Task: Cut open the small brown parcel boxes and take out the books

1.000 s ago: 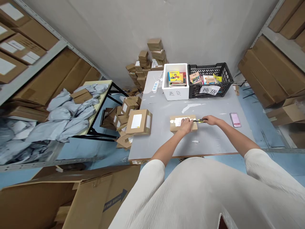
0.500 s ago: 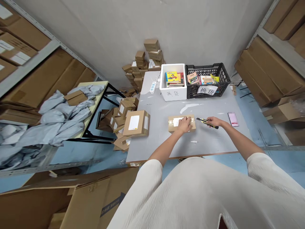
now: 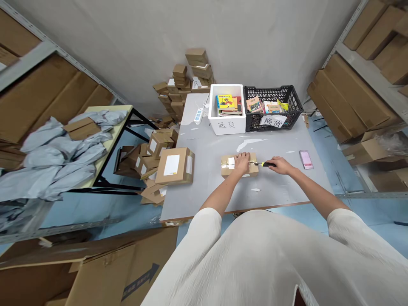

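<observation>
A small taped cardboard box [image 3: 225,169] with a white label lies on the grey table. My left hand [image 3: 242,162] rests across its top, fingers reaching to the far edge and holding it down. Closed around the black and yellow handle of a utility knife [image 3: 267,164] is my right hand [image 3: 279,165], just right of the box. The knife's blade meets the right end of the box, along the tape seam. Part of the label and the box top are hidden under my left hand.
A larger labelled box [image 3: 176,165] stands on the table's left side. Behind are a white bin [image 3: 227,126] and a black crate [image 3: 296,114], both holding books. A pink phone-like object [image 3: 306,159] lies at right. Grey parcels [image 3: 63,157] cover a side table.
My right hand has brought the knife leftward, so its blade now touches the box's right end. My left hand stays on the box, its fingers closer together. The whole view has shifted slightly.
</observation>
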Demonstrator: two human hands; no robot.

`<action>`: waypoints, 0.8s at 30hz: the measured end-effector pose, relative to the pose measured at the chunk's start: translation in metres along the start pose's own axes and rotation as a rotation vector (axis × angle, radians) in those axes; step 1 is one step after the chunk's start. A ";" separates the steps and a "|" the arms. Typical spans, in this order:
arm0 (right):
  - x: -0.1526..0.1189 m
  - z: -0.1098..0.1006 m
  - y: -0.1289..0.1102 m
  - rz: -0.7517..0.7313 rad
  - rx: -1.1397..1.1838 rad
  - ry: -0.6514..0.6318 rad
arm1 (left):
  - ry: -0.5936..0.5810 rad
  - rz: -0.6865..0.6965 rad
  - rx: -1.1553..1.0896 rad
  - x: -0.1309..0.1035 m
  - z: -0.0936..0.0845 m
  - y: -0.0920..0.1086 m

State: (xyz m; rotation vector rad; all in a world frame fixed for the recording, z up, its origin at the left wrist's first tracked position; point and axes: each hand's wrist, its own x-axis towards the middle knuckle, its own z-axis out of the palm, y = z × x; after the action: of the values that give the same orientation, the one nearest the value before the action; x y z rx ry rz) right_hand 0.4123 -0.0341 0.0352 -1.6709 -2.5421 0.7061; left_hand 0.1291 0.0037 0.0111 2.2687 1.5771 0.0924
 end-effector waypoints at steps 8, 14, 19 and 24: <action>0.002 0.020 -0.001 0.051 -0.016 0.066 | 0.085 0.046 -0.014 -0.014 0.013 0.002; 0.004 0.040 -0.006 0.077 0.032 0.105 | 0.118 0.042 -0.037 -0.018 0.022 0.002; 0.001 0.039 0.005 0.126 0.016 0.178 | 0.131 0.049 0.007 -0.019 0.029 -0.002; -0.002 0.034 0.031 0.250 0.074 0.282 | 0.126 0.032 0.001 -0.017 0.029 -0.004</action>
State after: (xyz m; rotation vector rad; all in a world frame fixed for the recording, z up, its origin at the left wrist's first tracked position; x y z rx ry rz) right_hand 0.4310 -0.0382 -0.0062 -1.9277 -2.1185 0.5221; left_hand 0.1272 -0.0185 -0.0143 2.3299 1.6018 0.2475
